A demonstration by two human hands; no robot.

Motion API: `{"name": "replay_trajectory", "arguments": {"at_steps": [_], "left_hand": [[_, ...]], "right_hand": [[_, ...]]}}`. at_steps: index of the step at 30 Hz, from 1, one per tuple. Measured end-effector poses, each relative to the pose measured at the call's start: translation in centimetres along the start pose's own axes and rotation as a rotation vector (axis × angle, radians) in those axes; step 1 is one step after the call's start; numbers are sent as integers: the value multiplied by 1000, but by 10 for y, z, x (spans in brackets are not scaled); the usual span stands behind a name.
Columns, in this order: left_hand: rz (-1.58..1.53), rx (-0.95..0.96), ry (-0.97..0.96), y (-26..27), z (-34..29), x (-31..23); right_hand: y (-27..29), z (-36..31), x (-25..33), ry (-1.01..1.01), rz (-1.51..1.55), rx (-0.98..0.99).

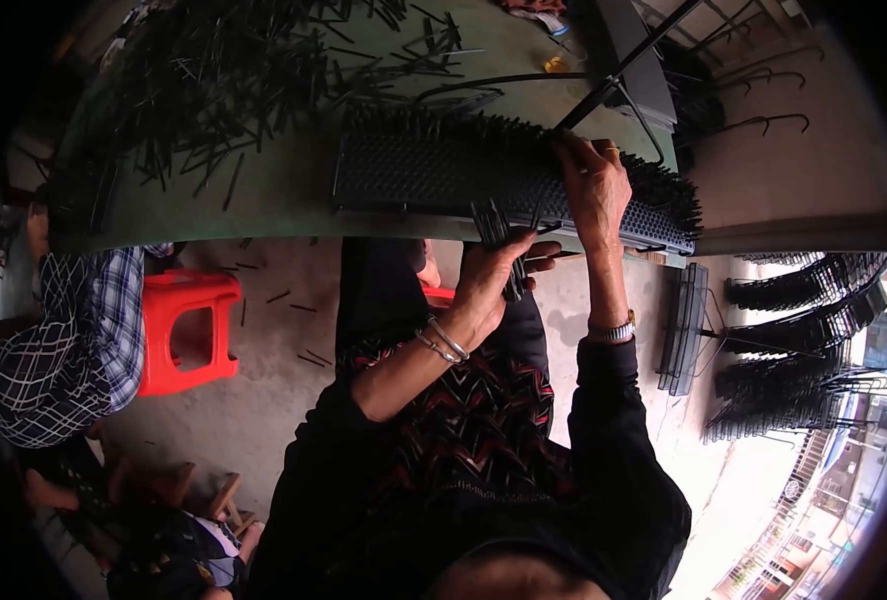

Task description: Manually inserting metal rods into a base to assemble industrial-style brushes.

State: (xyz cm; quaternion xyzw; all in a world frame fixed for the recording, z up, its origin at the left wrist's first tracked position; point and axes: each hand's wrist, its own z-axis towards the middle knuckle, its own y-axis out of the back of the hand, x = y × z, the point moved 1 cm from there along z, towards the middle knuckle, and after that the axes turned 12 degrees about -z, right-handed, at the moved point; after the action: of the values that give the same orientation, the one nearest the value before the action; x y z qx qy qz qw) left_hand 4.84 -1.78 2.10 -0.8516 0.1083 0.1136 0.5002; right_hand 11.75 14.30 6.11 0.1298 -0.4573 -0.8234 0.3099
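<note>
A long black perforated rack (pixel 434 178) lies along the near edge of the green table, with a dense row of upright black strips (pixel 464 128) along its far side. My left hand (pixel 489 280) is closed around a small bundle of thin black strips (pixel 488 222), just in front of the rack's near edge. Over the right half of the rack reaches my right hand (pixel 596 188), fingers pinched together among the upright strips. Whatever those fingertips grip is hidden. A black metal rod frame (pixel 604 90) rises right beyond them.
Loose black strips (pixel 234 80) cover the table's far left, and some lie on the floor. A red plastic stool (pixel 189 330) stands at left beside a person in plaid (pixel 64 340). Stacked black racks (pixel 804 330) and a grey rack (pixel 682 330) are at right.
</note>
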Motion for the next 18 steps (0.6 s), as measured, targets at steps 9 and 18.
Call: {"name": "replay_trajectory", "arguments": {"at_steps": [9,18], "left_hand": [[69,62,-12,-5,-9,-3],[148,32,-37,3,-12,0]], "right_hand": [[40,-39,-1,-224,823,670],[42,-48,-1,-367,969,548]]}}
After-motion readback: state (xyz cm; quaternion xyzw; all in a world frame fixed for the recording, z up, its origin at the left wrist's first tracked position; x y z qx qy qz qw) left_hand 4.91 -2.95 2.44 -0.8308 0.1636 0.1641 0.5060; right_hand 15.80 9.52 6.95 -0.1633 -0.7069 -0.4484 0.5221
